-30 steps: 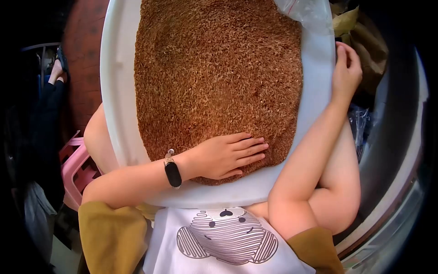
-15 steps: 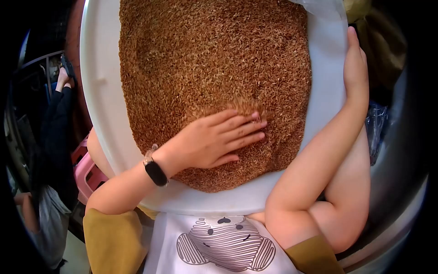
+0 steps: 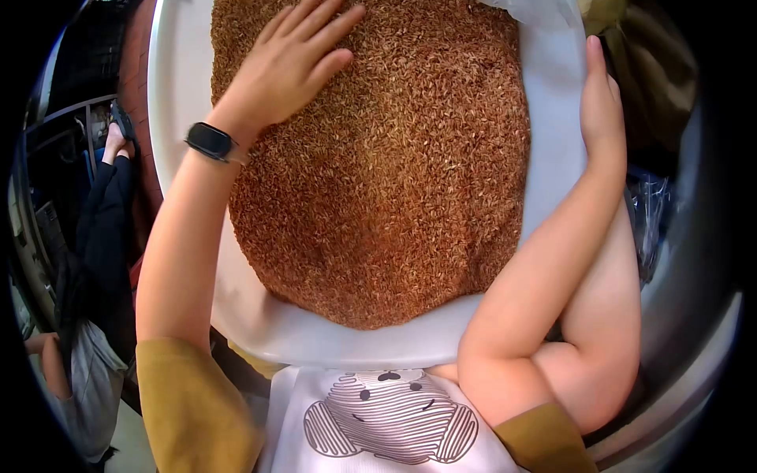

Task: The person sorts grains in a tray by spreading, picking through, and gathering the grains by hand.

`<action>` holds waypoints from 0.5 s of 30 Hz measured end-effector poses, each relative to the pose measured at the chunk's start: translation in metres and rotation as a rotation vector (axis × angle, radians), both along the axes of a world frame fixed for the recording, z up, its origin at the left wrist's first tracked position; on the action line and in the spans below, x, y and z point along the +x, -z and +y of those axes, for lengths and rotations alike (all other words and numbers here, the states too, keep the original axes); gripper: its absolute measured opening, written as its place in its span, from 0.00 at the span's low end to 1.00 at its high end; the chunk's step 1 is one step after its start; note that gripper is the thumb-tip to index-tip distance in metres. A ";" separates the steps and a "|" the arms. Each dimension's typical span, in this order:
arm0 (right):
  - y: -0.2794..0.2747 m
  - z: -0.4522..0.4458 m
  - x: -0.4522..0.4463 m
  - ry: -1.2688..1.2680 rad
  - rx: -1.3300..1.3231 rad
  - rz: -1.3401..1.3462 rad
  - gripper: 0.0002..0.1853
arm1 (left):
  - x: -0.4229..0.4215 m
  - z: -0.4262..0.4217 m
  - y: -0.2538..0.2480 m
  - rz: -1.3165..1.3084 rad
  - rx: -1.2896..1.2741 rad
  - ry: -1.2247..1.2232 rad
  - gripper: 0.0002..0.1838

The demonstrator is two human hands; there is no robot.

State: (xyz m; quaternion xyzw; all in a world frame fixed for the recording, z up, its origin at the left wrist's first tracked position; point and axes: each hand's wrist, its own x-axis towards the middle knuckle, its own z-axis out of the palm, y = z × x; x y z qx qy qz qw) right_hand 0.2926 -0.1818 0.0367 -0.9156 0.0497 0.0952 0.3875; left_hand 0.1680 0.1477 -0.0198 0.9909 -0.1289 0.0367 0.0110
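A broad layer of reddish-brown grain [image 3: 394, 173] covers most of a white tray [image 3: 550, 118] in front of me. My left hand [image 3: 292, 67], with a black band on its wrist, lies over the upper left part of the grain, palm down and fingers spread. Nothing shows between its fingers. At the tray's right rim rests my right hand [image 3: 602, 110], seen from the side with one fingertip pointing up. Its other fingers are hidden, so its hold on the rim cannot be made out.
Clear plastic [image 3: 544, 11] lies at the tray's top right. Beyond the right rim are a brown bag [image 3: 658, 79] and more clear plastic [image 3: 650, 213]. Another person [image 3: 95, 370] in grey and dark clothes is at the left.
My left hand has swept from the lower middle of the grain up to its upper left. My right hand went from curled fingers to a straighter pose at the rim.
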 end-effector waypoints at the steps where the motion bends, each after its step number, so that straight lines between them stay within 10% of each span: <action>1: 0.002 -0.002 0.003 -0.009 -0.002 -0.001 0.42 | -0.001 0.004 -0.005 0.018 -0.054 -0.011 0.29; 8: 0.011 -0.007 0.010 -0.031 -0.027 -0.016 0.43 | -0.084 -0.055 -0.058 0.142 -0.190 -0.225 0.31; 15: 0.005 -0.012 0.010 0.003 -0.049 -0.072 0.33 | -0.182 -0.138 -0.068 0.603 -0.431 0.555 0.33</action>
